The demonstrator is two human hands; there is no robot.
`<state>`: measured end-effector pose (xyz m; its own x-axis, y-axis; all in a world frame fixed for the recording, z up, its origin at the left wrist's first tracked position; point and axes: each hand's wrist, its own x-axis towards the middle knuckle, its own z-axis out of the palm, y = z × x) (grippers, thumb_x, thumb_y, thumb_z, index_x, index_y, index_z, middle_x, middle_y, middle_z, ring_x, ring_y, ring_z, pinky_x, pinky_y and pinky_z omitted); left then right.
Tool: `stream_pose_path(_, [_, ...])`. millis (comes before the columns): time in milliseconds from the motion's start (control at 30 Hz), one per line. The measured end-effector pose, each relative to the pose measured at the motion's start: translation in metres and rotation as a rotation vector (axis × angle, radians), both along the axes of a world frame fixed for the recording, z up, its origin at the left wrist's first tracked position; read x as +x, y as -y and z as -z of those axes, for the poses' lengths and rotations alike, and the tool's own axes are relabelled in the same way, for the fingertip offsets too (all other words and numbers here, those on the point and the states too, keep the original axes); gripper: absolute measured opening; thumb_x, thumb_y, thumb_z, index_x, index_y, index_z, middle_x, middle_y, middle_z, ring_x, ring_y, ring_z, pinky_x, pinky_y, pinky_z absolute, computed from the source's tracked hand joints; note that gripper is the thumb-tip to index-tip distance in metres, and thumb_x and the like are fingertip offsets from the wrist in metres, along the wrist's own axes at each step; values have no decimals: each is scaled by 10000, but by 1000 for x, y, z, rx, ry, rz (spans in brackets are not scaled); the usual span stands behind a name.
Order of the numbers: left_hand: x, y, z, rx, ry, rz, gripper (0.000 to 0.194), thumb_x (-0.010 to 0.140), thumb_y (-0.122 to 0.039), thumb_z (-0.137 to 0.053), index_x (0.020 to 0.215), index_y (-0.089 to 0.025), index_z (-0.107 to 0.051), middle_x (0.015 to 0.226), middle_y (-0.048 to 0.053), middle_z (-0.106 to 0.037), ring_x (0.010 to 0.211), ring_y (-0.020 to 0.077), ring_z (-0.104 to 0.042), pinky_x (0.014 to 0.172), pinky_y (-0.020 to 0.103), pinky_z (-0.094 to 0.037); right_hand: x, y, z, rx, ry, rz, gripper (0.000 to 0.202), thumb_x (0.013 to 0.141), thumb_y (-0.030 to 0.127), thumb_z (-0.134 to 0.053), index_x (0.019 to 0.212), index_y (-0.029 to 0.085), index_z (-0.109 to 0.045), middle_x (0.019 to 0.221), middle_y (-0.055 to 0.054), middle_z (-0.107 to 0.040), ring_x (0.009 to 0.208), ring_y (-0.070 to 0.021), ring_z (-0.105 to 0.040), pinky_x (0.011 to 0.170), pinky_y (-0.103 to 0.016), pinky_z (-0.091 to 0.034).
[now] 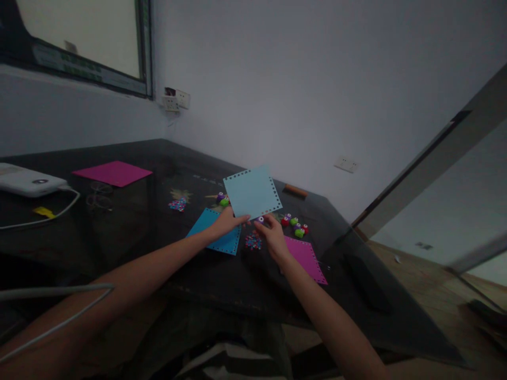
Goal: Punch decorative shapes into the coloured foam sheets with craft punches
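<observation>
A light blue paper sheet (pixel 253 191) with holes along its edges is tilted up above the table. My left hand (pixel 228 221) grips its lower left edge, thumb on top. At the sheet's lower edge, my right hand (pixel 274 236) pinches a small purple craft punch (pixel 260 219) with a white round top. Whether the paper sits inside the punch is too small to tell. Below lie a blue sheet (pixel 225 240) with edge holes, a heap of coloured paper bits (pixel 253 240), and a magenta sheet (pixel 304 258) with edge holes, partly behind my right wrist.
Several red, green and purple punches (pixel 295 224) stand to the right; more punches (pixel 224 199) are behind my left hand. Further left are more paper bits (pixel 178 204), a magenta sheet (pixel 114 173), glasses (pixel 100 196) and a white device (pixel 31 179) with a cable.
</observation>
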<state>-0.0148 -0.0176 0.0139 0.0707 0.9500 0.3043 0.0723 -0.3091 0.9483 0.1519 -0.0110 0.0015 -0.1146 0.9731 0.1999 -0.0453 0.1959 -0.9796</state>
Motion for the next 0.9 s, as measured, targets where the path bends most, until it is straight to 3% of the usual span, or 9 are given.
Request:
stream_pose_path(133, [-13,-13,-1,-4,62,-65,99,678,-249,-655,672,-150,-651,610,52,-663,554,160,-557,602,270,-450,-16,-44,-3,125,317,59,249,629,324,-686,810,172,-606,624,22,-615,559,-135,-575,536,-234,-455])
stream_pose_path(267, [-33,-26,-2,-28,100,-148,136,693,-251,-640,703,-116,-644,627,61,-664,541,143,-550,552,252,-432,-35,-74,5,204,636,111,198,694,195,-629,890,171,-615,873,-44,-684,832,-177,-623,762,-289,-465])
stream_pose_path(500, [-56,-40,0,-55,213,-395,171,666,-252,-679,773,-122,-654,710,54,-672,603,145,-580,571,266,-448,-57,-79,18,236,1026,159,227,827,207,-528,1035,151,-598,1066,-115,-647,1002,-209,-587,811,-284,-416])
stream_pose_path(700, [-56,-43,2,-66,253,-391,175,664,-239,-683,784,-113,-672,722,66,-680,597,138,-574,545,256,-441,-66,-82,9,253,1191,222,280,828,274,-546,1070,153,-619,1130,-138,-576,1012,-232,-563,789,-292,-415])
stream_pose_path(900, [-54,-39,-1,-37,216,-373,157,673,-258,-686,719,-109,-666,691,63,-683,586,138,-567,542,239,-425,-85,-92,-6,407,1325,310,323,845,394,-542,1044,162,-646,1170,-155,-547,1108,-270,-467,857,-351,-393])
